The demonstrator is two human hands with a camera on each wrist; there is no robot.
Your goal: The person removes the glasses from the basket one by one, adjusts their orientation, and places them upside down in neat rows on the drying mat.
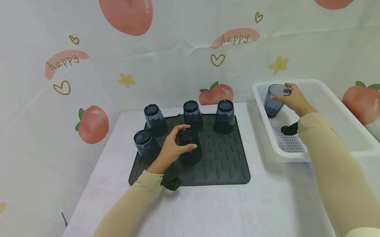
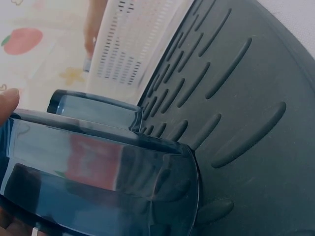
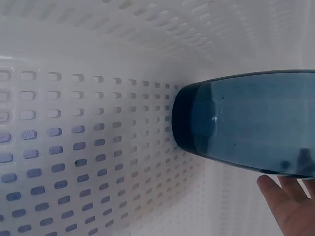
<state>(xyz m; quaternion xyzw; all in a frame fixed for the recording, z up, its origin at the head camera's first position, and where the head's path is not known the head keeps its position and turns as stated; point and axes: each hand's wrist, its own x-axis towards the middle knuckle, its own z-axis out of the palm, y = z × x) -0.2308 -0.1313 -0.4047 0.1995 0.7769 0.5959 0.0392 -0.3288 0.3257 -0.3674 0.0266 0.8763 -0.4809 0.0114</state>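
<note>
My left hand point(image 1: 170, 152) grips a blue-tinted drinking glass point(image 1: 191, 155) around its upper part, thumb on the near side. That glass stands upside down on a dark ribbed drying mat point(image 1: 214, 172); its rim meets the mat in the left wrist view. Inside a white perforated basket point(image 1: 290, 158), my right hand point(image 1: 297, 100) holds another blue drinking glass point(image 1: 272, 105), mouth up and slightly tilted, at the back left corner. The right wrist view shows this glass point(image 3: 256, 123) with its thick base close to the basket floor and fingertips point(image 3: 270, 189) against its side.
Several more upside-down glasses stand on the mat: one at the left point(image 1: 146, 146), one at the back left point(image 1: 156, 121), one at the back middle point(image 1: 193, 116) and one at the back right point(image 1: 225, 117). A printed cloth backdrop point(image 1: 179, 71) rises behind the white table point(image 1: 218, 216).
</note>
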